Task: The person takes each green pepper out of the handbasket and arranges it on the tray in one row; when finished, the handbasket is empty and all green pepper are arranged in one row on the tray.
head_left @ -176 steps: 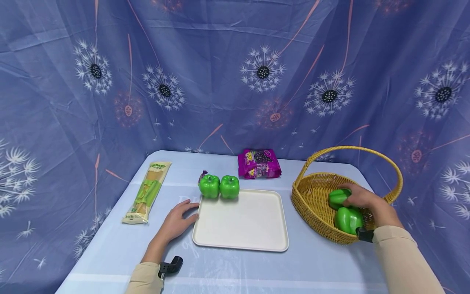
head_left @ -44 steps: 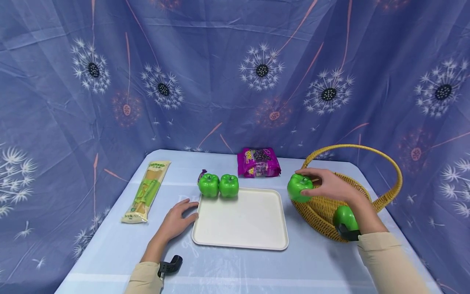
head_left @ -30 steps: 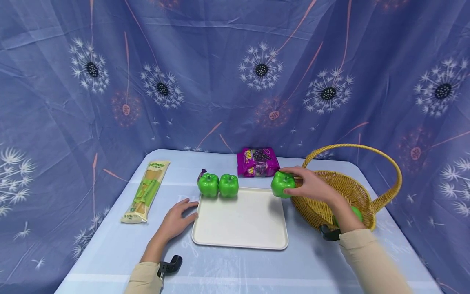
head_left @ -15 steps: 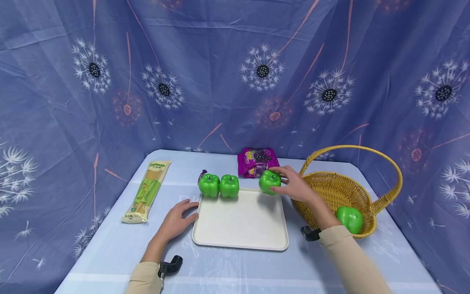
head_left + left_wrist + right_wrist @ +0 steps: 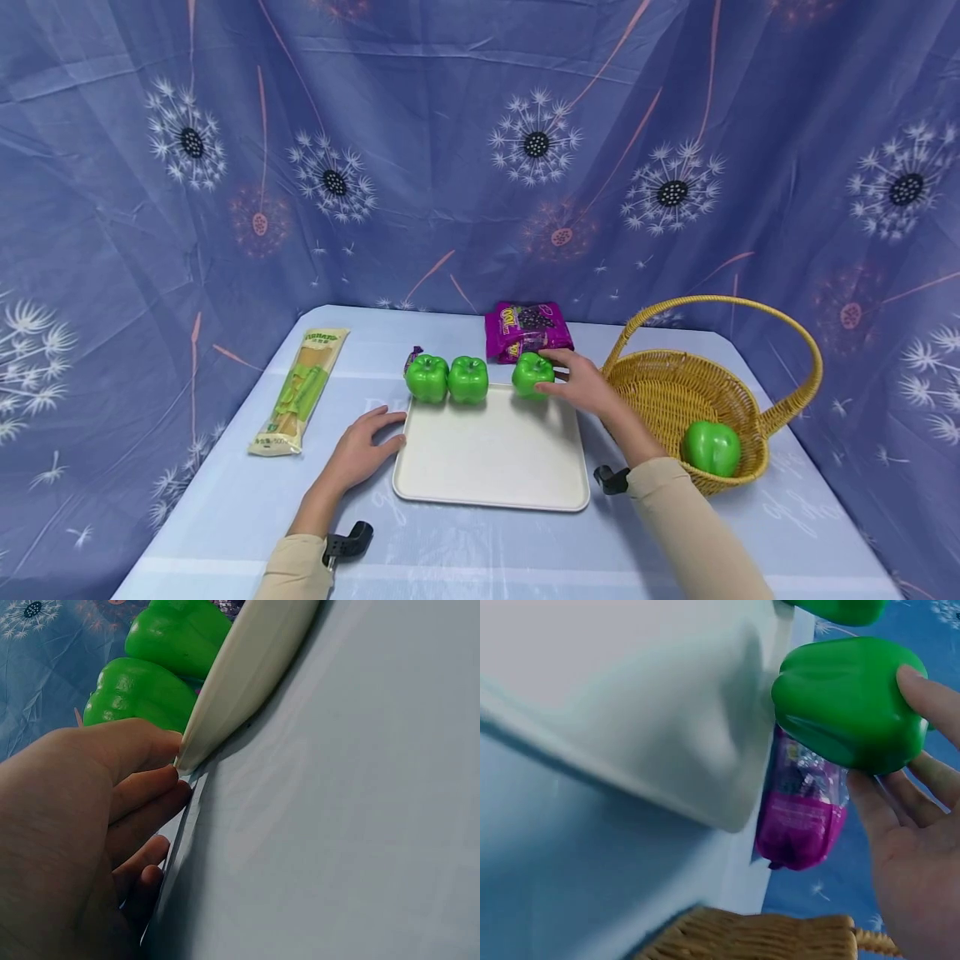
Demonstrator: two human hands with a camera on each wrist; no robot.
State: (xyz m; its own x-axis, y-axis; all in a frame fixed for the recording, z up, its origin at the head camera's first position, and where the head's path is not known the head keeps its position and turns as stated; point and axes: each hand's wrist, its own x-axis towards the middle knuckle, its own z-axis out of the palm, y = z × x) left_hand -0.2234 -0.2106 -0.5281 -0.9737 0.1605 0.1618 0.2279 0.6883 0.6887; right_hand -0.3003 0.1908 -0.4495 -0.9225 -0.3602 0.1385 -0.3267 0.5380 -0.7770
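Note:
My right hand (image 5: 581, 385) grips a green bell pepper (image 5: 532, 376) between thumb and fingers, over the far right part of the white tray (image 5: 491, 467). In the right wrist view that held pepper (image 5: 847, 705) hangs close over the tray's rim. Two more green bell peppers (image 5: 427, 380) (image 5: 468, 381) sit side by side at the tray's far left corner. My left hand (image 5: 360, 450) rests at the tray's left edge, its fingers loosely extended. In the left wrist view, the fingertips of that hand (image 5: 97, 802) are right at the tray rim (image 5: 232, 682).
A yellow wicker basket (image 5: 637, 442) with a tall handle stands at right, one green bell pepper (image 5: 711, 448) inside. Behind the tray lie a purple candy bag (image 5: 517, 325) and a small purple wrapped candy (image 5: 412, 357). A long yellow-green food packet (image 5: 303, 387) lies at left.
My right hand has lifted a green bell pepper out of the basket and carried it left over the tray's far side. One pepper stays in the basket. My left hand has not moved.

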